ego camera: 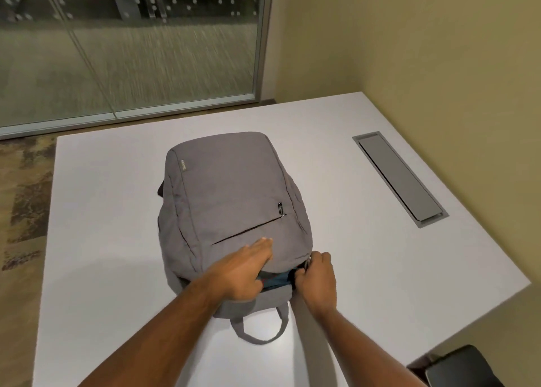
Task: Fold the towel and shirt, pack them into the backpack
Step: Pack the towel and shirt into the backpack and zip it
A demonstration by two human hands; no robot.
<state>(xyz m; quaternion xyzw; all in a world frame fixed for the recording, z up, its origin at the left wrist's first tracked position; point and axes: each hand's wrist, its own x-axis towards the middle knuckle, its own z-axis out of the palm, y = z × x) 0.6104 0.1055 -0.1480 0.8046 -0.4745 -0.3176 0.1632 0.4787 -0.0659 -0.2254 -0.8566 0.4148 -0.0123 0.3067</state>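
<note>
The grey backpack [231, 211] is laid flat on the white worktop [336, 158], bluish cloth [279, 281] visible in its mouth. It is pressed by the left hand [243, 272], fingers straight; the zip pull [308, 262] is apparently pinched in the right hand [317, 278]. Closing is judged underway; a steady pull along the zip is needed next.

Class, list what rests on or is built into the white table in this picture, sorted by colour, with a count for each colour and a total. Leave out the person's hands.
Grey: 2, the backpack and the cable hatch set into the table
Blue or teal: 1, fabric showing in the backpack's opening
Total: 3
</note>
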